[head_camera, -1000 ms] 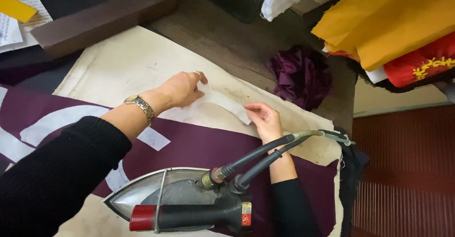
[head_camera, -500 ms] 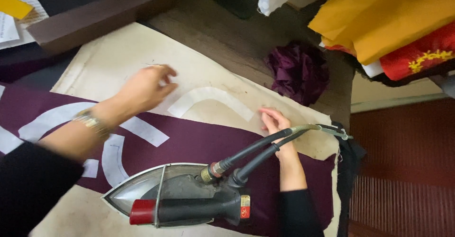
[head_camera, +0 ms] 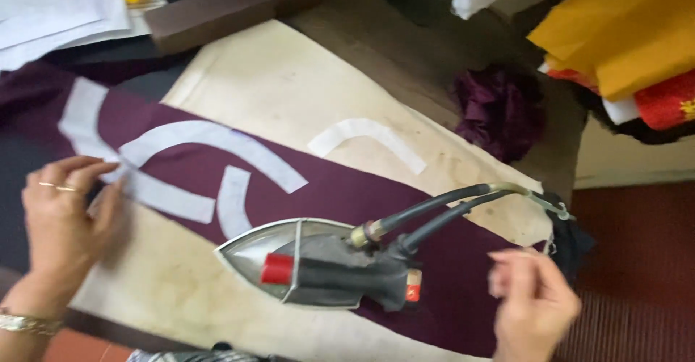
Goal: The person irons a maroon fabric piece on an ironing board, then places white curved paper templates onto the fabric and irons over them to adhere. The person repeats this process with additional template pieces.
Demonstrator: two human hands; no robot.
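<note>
Presently finds the left hand (head_camera: 65,217) narrowed, thumb and forefinger pinched on the near end of the straight white strip (head_camera: 166,197), at the edge of the maroon cloth (head_camera: 347,192). Finds the right hand (head_camera: 532,304) loosely spread and holding nothing, blurred, just beside the rear of the iron (head_camera: 318,264) but not touching it.

Records the iron lying flat on the maroon cloth, nose toward the left hand, handle ungripped, twin hoses (head_camera: 441,206) running off toward the right edge of the table.

Counts three white pieces already laid on the maroon cloth: the straight strip, a long curved piece (head_camera: 210,145) above it, and a short curved piece (head_camera: 232,206) whose lower end sits just ahead of the iron's nose. Cannot tell whether any is bonded or merely resting.

Notes one further curved white piece (head_camera: 365,134) lying apart on the cream padding (head_camera: 275,80), off the cloth, so judged not yet placed.

Judges the work partly done: laying-out mostly complete, one strip under adjustment, one piece outstanding.

Observes, beyond, a crumpled purple bundle (head_camera: 499,108), yellow fabric (head_camera: 622,36) and white papers (head_camera: 51,14).
</note>
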